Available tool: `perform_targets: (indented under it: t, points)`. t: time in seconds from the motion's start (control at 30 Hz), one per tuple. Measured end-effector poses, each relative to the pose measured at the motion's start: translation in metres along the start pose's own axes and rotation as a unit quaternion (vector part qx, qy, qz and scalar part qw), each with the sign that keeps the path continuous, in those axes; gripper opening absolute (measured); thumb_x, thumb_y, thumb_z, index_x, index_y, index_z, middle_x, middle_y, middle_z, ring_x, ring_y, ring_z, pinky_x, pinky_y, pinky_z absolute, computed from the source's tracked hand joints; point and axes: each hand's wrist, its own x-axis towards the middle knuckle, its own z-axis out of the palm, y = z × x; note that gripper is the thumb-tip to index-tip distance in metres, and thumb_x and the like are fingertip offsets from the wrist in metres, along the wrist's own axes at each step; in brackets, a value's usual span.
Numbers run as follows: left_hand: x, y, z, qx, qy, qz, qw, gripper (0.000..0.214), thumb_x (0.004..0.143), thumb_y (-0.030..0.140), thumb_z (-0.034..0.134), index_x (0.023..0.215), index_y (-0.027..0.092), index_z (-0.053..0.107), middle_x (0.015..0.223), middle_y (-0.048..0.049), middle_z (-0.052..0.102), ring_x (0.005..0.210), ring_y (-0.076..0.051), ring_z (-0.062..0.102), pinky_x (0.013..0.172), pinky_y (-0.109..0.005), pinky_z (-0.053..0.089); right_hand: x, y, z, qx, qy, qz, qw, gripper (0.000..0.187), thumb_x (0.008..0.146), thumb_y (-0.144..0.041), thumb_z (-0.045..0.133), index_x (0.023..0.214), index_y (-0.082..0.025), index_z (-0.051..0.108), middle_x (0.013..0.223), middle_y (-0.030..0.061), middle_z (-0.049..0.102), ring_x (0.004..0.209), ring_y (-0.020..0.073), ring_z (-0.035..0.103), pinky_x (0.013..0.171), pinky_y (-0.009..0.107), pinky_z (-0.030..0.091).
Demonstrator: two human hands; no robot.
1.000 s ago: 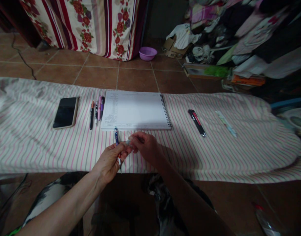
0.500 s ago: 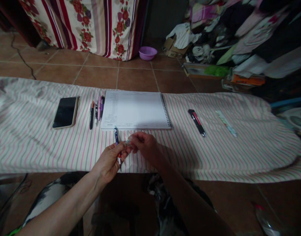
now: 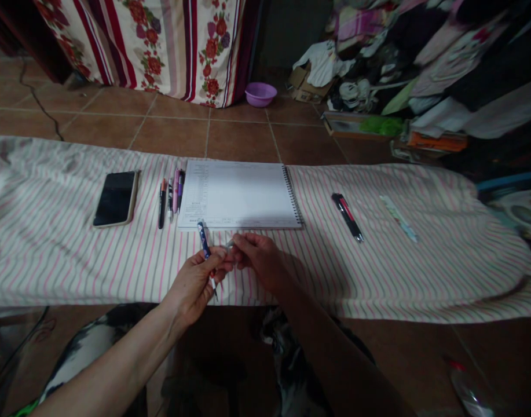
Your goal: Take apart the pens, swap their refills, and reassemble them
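Blue pen [image 3: 203, 236]: I see the left hand [image 3: 191, 284] holding it on a slant, its top end over the near left corner of the notebook [image 3: 248, 194], its tip just inside the near edge of the worktop [image 3: 421, 289].
Small pale piece [image 3: 230, 244]: Pinched between the left hand and the right hand [image 3: 265, 263], beside the blue pen. It is too small for me to name.
Left fingers: Curled closed around the blue pen, close by the small pale piece.
Right fingers: Thumb and finger pressed together on the small pale piece.
Edges: The worktop is long and thin. Its near edge runs by the wrists. Its far edge is just past the notebook, with floor [image 3: 243, 136] beyond.
Left side: Tight. Four pens [image 3: 175, 194] lie right by the notebook, then the phone [image 3: 114, 200].
Right side: More room. Striped cloth [image 3: 317, 194] stretches from the notebook to the black and red pen [image 3: 347, 217]; the pale pen [image 3: 399, 219] is farther out.
Since a second ago: The blue pen's top has swung left and its tip has come up. The notebook, phone and other pens lie the same.
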Motion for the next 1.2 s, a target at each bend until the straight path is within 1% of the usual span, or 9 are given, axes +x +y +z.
perform_targets:
  t: [0.2, 0.47, 0.67, 0.77, 0.87, 0.93, 1.0, 1.07, 1.2]
  points:
    - [0.003, -0.002, -0.003, -0.012, 0.001, 0.004, 1.000, 0.010, 0.074, -0.001, 0.056, 0.075, 0.006, 0.062, 0.069, -0.0087, 0.063, 0.055, -0.008, 0.057, 0.046, -0.013, 0.042, 0.000, -0.002, 0.000, 0.055, -0.003, 0.048, 0.997, 0.029, 0.071, -0.041, 0.062, 0.062, -0.014, 0.057, 0.053, -0.0033, 0.054, 0.044, 0.0052, 0.048, 0.040, 0.017, 0.038]
    - [0.002, -0.002, 0.000, 0.003, 0.003, 0.037, 0.999, 0.013, 0.070, 0.001, 0.063, 0.080, 0.009, 0.062, 0.068, -0.0073, 0.065, 0.054, -0.009, 0.059, 0.045, -0.013, 0.043, 0.002, 0.001, -0.001, 0.043, -0.005, 0.040, 0.998, 0.031, 0.072, -0.044, 0.061, 0.061, -0.014, 0.057, 0.050, -0.0031, 0.054, 0.041, 0.0060, 0.047, 0.040, 0.018, 0.039]
    - [0.003, -0.001, 0.002, -0.006, 0.022, 0.024, 0.999, 0.011, 0.074, -0.002, 0.058, 0.077, 0.007, 0.063, 0.068, -0.0079, 0.066, 0.054, -0.009, 0.061, 0.047, -0.013, 0.047, 0.000, -0.001, 0.001, -0.077, 0.027, -0.022, 0.996, 0.032, 0.078, -0.045, 0.053, 0.064, -0.017, 0.056, 0.051, -0.0021, 0.057, 0.042, 0.0099, 0.053, 0.042, 0.021, 0.043]
    - [0.003, 0.000, 0.001, -0.010, 0.036, -0.003, 0.999, 0.013, 0.077, -0.002, 0.054, 0.079, 0.006, 0.064, 0.075, -0.0113, 0.068, 0.061, -0.011, 0.065, 0.054, -0.014, 0.052, -0.003, -0.001, 0.001, -0.218, 0.068, -0.093, 0.969, 0.030, 0.082, -0.044, 0.049, 0.068, -0.018, 0.055, 0.054, -0.0008, 0.060, 0.043, 0.0118, 0.055, 0.044, 0.022, 0.042]
    - [0.005, -0.001, -0.001, -0.016, 0.043, -0.007, 0.999, 0.013, 0.078, -0.001, 0.053, 0.079, 0.005, 0.065, 0.074, -0.0111, 0.068, 0.065, -0.012, 0.066, 0.061, -0.017, 0.055, -0.006, -0.002, 0.000, -0.376, 0.095, -0.183, 0.903, 0.023, 0.085, -0.037, 0.050, 0.072, -0.019, 0.057, 0.063, 0.0022, 0.064, 0.055, 0.0145, 0.060, 0.054, 0.024, 0.042]
    - [0.006, -0.001, -0.002, -0.018, 0.044, -0.005, 0.999, 0.012, 0.079, 0.001, 0.054, 0.077, 0.004, 0.065, 0.073, -0.0111, 0.068, 0.064, -0.012, 0.066, 0.063, -0.018, 0.055, -0.008, -0.002, -0.001, -0.456, 0.085, -0.235, 0.854, 0.020, 0.086, -0.032, 0.049, 0.074, -0.018, 0.058, 0.071, 0.0044, 0.065, 0.066, 0.0165, 0.061, 0.061, 0.026, 0.041]
    - [0.007, -0.002, -0.002, -0.017, 0.048, -0.003, 0.999, 0.012, 0.080, 0.002, 0.054, 0.076, 0.004, 0.065, 0.071, -0.0107, 0.068, 0.061, -0.011, 0.065, 0.061, -0.016, 0.055, -0.009, -0.002, -0.001, -0.495, 0.064, -0.268, 0.824, 0.018, 0.087, -0.029, 0.048, 0.077, -0.018, 0.058, 0.076, 0.0054, 0.066, 0.072, 0.0169, 0.061, 0.065, 0.026, 0.040]
    - [0.008, -0.002, -0.002, -0.021, 0.053, -0.005, 0.998, 0.013, 0.080, 0.001, 0.053, 0.075, 0.004, 0.065, 0.068, -0.0095, 0.067, 0.059, -0.010, 0.064, 0.059, -0.015, 0.055, -0.009, -0.001, -0.001, -0.493, 0.048, -0.286, 0.820, 0.018, 0.088, -0.028, 0.047, 0.079, -0.018, 0.059, 0.078, 0.0047, 0.065, 0.073, 0.0158, 0.060, 0.066, 0.025, 0.040]
    - [0.008, 0.000, -0.002, -0.024, 0.055, -0.012, 0.998, 0.016, 0.080, -0.002, 0.050, 0.073, 0.003, 0.064, 0.065, -0.0075, 0.065, 0.055, -0.008, 0.063, 0.056, -0.013, 0.053, -0.009, 0.001, 0.000, -0.430, 0.040, -0.309, 0.847, 0.013, 0.086, -0.028, 0.053, 0.080, -0.019, 0.060, 0.074, 0.0015, 0.065, 0.070, 0.0131, 0.060, 0.065, 0.023, 0.041]
